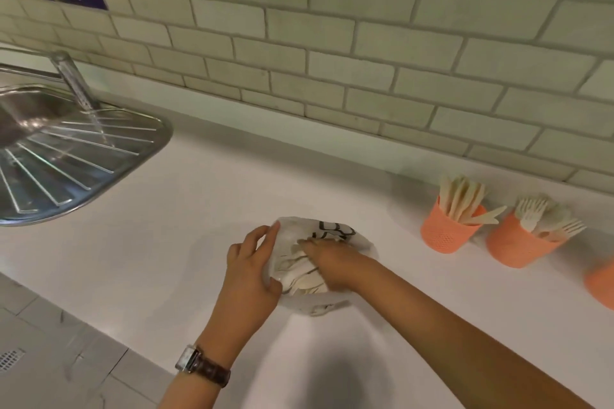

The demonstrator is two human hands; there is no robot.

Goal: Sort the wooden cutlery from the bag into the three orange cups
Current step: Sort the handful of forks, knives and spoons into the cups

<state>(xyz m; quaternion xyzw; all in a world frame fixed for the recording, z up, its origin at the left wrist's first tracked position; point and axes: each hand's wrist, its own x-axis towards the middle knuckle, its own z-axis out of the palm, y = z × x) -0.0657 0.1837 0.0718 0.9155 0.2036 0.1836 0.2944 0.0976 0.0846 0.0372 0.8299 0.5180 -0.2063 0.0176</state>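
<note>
A white plastic bag [335, 232] with black print lies on the white counter, its mouth towards me, with wooden cutlery [305, 280] showing inside. My left hand [249, 269] grips the bag's left edge and holds it open. My right hand [327, 262] is inside the bag, its fingers among the cutlery; whether it holds a piece is hidden. To the right stand an orange cup of wooden knives [447, 232] and an orange cup of wooden forks [518, 246]. A third orange cup [601, 282] is cut off by the right edge.
A steel sink with a ribbed draining board [66, 156] and a tap [78, 83] sits at the left. The tiled wall [332, 53] runs behind the counter [186, 236]. The counter's front edge drops to a tiled floor [50, 359] at lower left.
</note>
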